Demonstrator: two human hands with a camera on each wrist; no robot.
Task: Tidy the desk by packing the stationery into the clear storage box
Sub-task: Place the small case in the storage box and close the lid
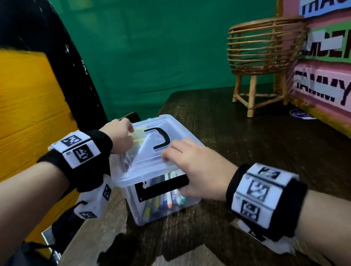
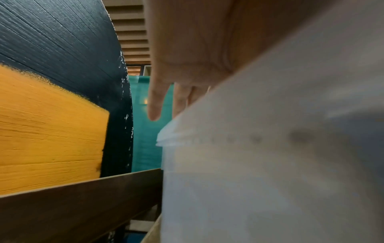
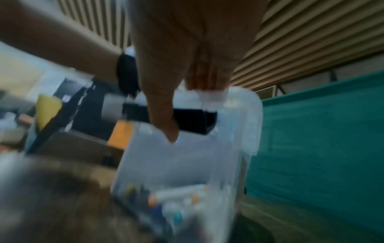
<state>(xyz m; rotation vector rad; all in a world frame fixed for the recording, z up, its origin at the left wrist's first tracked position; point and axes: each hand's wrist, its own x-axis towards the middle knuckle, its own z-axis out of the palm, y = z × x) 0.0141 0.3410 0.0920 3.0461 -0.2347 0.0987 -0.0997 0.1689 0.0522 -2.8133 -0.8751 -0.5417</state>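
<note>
Dark wood-grain tabletop (image 1: 234, 169), glare patches nr front edge. Green fabric backdrop (image 1: 166, 41) behind. Yellow-and-black painted panel (image 1: 4, 115) at left. Pink board (image 1: 341, 47) w/ name signs at right, small rattan stand (image 1: 266, 55) beside it. Slatted ceiling (image 3: 311, 41) overhead.

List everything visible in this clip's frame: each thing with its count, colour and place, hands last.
storage box: one, clear, near the desk's left edge, between the hands
lid: one, clear with a black handle, on the box
front latch: one, black, on the near wall under the lid rim
pens and markers: several, mixed colours, inside the box
desk: one, dark wood
wicker basket stand: one, tan, far right on the desk
name board: one, pink, right edge
left hand: at the lid's far left corner
right hand: on the lid's near edge, thumb by the latch
</note>
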